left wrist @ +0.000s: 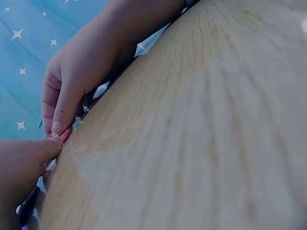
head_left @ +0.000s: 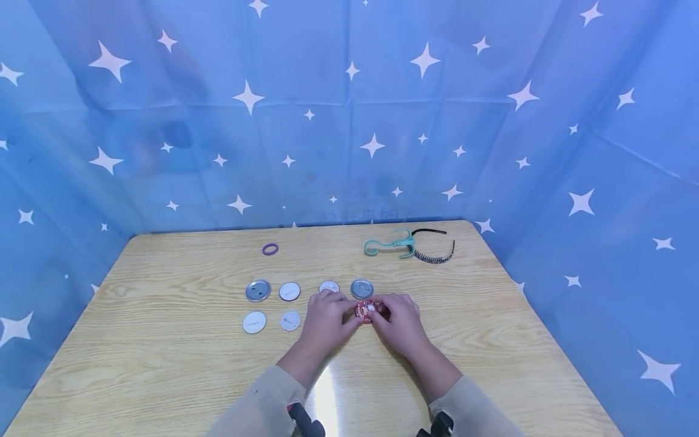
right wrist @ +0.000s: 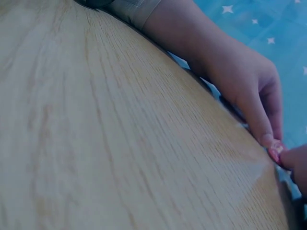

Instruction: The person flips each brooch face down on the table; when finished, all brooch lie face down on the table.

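Note:
A red pin badge (head_left: 364, 311) with a printed picture is held between both hands, low over the table. My left hand (head_left: 326, 318) pinches its left edge with thumb and fingers, while my right hand (head_left: 401, 323) pinches the right edge. In the left wrist view only a red sliver of the badge (left wrist: 66, 132) shows between the fingertips. The right wrist view shows its patterned face (right wrist: 276, 150), partly covered by a thumb. Just behind the hands lie a grey-backed badge (head_left: 362, 289) and a white-backed badge (head_left: 329, 286), the latter partly hidden by the left hand.
To the left, several more badges lie pin side up, among them a grey one (head_left: 258, 291) and a white one (head_left: 254, 322). Farther back are a purple hair tie (head_left: 270, 249), a teal hair claw (head_left: 404, 242) and a black toothed headband (head_left: 434, 259). A starry blue curtain (head_left: 327, 152) hangs behind the table.

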`<state>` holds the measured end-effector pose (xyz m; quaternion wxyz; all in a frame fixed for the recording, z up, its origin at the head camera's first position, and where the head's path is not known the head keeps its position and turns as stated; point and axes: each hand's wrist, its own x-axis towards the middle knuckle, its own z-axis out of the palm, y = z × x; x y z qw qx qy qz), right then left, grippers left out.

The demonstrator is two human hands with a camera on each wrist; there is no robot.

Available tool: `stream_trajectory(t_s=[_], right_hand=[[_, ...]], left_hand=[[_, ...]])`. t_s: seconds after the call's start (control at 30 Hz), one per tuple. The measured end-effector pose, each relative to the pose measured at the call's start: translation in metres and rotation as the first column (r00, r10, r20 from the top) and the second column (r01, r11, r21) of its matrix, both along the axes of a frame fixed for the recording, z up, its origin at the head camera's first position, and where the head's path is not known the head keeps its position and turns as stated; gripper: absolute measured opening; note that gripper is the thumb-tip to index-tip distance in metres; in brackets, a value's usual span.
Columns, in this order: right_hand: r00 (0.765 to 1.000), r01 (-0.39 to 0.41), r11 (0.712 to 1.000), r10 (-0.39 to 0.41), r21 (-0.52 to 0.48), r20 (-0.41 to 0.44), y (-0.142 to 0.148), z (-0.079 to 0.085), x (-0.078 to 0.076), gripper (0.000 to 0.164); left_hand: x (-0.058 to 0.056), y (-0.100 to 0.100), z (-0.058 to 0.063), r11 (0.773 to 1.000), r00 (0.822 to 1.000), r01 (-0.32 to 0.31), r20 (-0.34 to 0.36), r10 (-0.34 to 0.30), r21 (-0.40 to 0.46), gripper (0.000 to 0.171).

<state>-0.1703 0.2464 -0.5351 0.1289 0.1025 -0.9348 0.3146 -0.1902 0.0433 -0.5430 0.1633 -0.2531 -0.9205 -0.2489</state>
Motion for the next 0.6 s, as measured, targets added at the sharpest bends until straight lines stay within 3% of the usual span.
stream_trajectory(t_s=[0.33, 0.6], right_hand=[[1.0, -0.013, 1.0, 0.013, -0.011, -0.023, 0.0005, 0.0007, 0.0011, 0.03], [0.999, -0.015, 0.998, 0.013, -0.056, -0.032, 0.0037, -0.0011, -0.0008, 0.027]], left_hand=[[0.0018, -0.0008, 0.001, 0.997, 0.999, 0.005, -0.036, -0.002, 0.077, 0.037], [0.0001, 0.0001, -0.0002, 0.995, 1.0, -0.004, -0.02, 0.006, 0.1, 0.037]])
